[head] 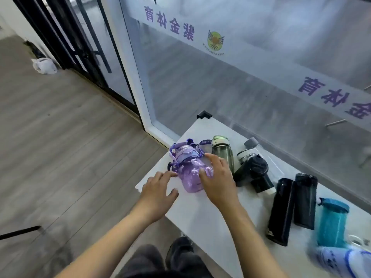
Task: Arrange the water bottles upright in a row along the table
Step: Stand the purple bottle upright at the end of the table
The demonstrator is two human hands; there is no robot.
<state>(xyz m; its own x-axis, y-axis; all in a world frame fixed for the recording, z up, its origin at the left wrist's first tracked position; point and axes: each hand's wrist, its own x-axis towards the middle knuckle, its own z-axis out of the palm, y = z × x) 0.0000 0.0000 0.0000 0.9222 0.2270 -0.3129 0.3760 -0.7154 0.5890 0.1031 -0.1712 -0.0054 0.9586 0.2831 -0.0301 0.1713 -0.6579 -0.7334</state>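
Observation:
A translucent purple water bottle [190,178] with a lilac lid and strap lies on the white table [200,217] near its left corner. My right hand [218,182] wraps its right side, thumb on the body. My left hand [158,189] is spread flat, its fingertips touching the bottle's left side. To the right lie a smoky green bottle [221,152], a clear bottle with a grey cap [252,143], a black round-lidded bottle [253,168], two slim black bottles [281,209] [305,201], a teal bottle [331,221] and a white-and-blue bottle [341,259].
A frosted glass wall [241,87] with purple lettering runs along the table's far edge. A black corner guard [204,114] caps the table's far corner. Wooden floor [60,147] lies left of the table, and my shoes [180,251] stand below its near edge.

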